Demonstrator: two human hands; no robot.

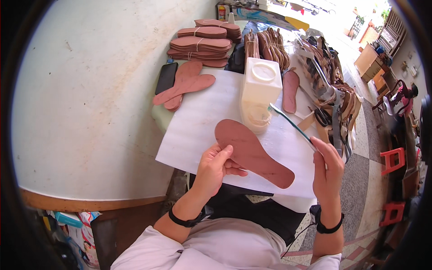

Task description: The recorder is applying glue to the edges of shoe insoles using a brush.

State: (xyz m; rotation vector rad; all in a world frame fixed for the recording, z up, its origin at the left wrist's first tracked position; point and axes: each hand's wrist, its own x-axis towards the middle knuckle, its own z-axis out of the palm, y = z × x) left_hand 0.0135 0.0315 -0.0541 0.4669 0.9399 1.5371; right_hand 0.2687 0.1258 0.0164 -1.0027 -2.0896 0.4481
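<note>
The reddish-brown insole [254, 155] sits in my left fingers [223, 155], raised in front of me over the white sheet [198, 123] on the desk. I have it by its left-hand edge: my thumb lies flat on the upper face, and the others curl underneath, partly hidden by it. The broad end points up and away from me, to the left; the narrow end slants down toward my right side, near the front edge of the sheet in my view.

Just beyond the broad end stands a white plastic container [261, 90] with a cut-open mouth facing me; I cannot tell whether the insole touches it. To the left, a stretch of sheet shows between the insole and some loose insoles [184, 85] lying crossed beside a black phone [166, 77]. A narrower strip shows on the right, toward my other wrist. Past that, scissors [322, 118] and a heap of straps [333, 85] crowd the right side.

My right fingers [325, 148] are pinched narrow around the lower end of a slim green brush [292, 123]. Its bristle end reaches up and left to the container's mouth; whether it touches, I cannot tell.
</note>
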